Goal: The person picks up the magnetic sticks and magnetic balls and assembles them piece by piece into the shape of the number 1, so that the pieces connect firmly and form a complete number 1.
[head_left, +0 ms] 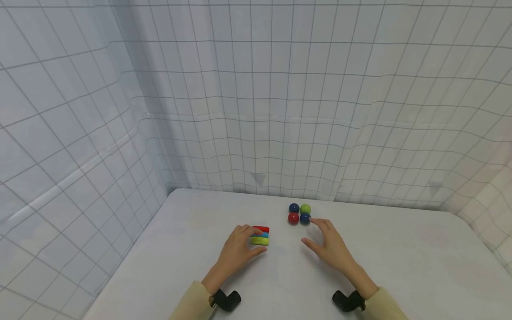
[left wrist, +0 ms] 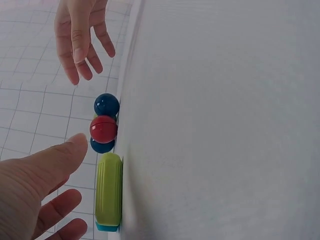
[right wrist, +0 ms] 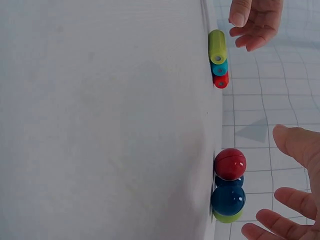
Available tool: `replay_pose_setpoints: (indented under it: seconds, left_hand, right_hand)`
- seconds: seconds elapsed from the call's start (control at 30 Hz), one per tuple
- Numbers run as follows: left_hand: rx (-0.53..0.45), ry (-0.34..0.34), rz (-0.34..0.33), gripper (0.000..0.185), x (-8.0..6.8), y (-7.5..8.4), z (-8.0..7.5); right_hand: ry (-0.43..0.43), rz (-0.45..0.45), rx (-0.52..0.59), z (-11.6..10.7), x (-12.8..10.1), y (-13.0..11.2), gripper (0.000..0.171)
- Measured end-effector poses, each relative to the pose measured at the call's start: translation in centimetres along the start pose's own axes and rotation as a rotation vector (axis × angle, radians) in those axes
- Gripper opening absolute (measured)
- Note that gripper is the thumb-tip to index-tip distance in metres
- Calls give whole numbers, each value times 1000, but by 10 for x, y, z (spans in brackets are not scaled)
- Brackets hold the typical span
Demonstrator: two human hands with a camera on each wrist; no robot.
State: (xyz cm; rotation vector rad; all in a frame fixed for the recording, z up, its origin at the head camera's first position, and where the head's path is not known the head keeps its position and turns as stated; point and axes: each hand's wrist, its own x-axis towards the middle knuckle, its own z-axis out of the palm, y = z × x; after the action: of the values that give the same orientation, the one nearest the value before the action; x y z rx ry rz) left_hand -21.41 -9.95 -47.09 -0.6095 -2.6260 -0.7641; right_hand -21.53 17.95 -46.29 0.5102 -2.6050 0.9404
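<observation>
Three short ridged rods lie side by side on the white table: a red rod (head_left: pixel 263 229), a blue rod (head_left: pixel 263 235) and a yellow-green rod (head_left: pixel 260 241). My left hand (head_left: pixel 237 250) hovers at their left, thumb and fingers spread apart, a fingertip overlapping the rods in the head view. To the right, glossy balls form a square: a red ball (head_left: pixel 293 218), a yellow-green ball (head_left: pixel 306 208), a dark blue ball (head_left: pixel 294 208) at the back and another blue ball (head_left: pixel 305 218) in front. Beside that front ball, my right hand (head_left: pixel 333 248) has its fingers extended and holds nothing.
White table (head_left: pixel 216 209) spreads out around both groups. Behind it hangs a white curtain (head_left: pixel 256 133) with a dark grid, and similar cloth (head_left: pixel 72 155) drops along the left side. Black wrist devices (head_left: pixel 227 301) sit at both cuffs.
</observation>
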Motion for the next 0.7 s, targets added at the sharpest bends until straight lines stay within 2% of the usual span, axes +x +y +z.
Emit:
replay_pose_setpoints:
  seconds: [0.33,0.7]
  left_hand:
    - [-37,-17,-21,28,1,-1,3]
    - [-53,-27,-40,23,1,-1,3]
  right_hand:
    - [20,32,18,5,13,7,57]
    - [30,83,34,8,24,7,52]
